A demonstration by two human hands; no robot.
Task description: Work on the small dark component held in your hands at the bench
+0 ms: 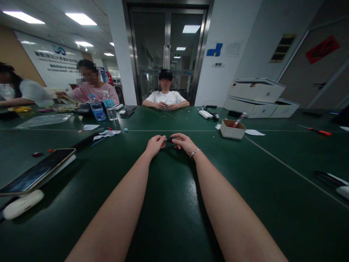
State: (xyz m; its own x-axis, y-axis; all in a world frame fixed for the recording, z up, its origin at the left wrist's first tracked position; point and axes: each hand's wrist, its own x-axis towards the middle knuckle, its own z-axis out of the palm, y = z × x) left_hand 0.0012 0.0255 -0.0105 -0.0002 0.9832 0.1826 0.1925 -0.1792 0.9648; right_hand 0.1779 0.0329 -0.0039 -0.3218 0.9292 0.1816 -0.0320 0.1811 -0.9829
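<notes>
Both arms reach forward over the dark green table (169,203). Between the hands is a small, dark, rod-shaped object (169,139), too small to name. My left hand (156,146) pinches its left end with thumb and fingertips. The right end sits in the fingers of my right hand (185,143), which are curled round it; a silvery bracelet (195,153) circles that wrist. The fingers cover part of the object, which is held just above or at the table surface; I cannot tell which.
At left lie a phone (38,171), a white rounded device (24,204) and paper scraps (107,134); water bottles (97,107) stand beyond. At right are a small open box (232,130), a red-handled screwdriver (320,131) and stacked white boxes (253,98). A person (165,96) sits opposite; others sit left.
</notes>
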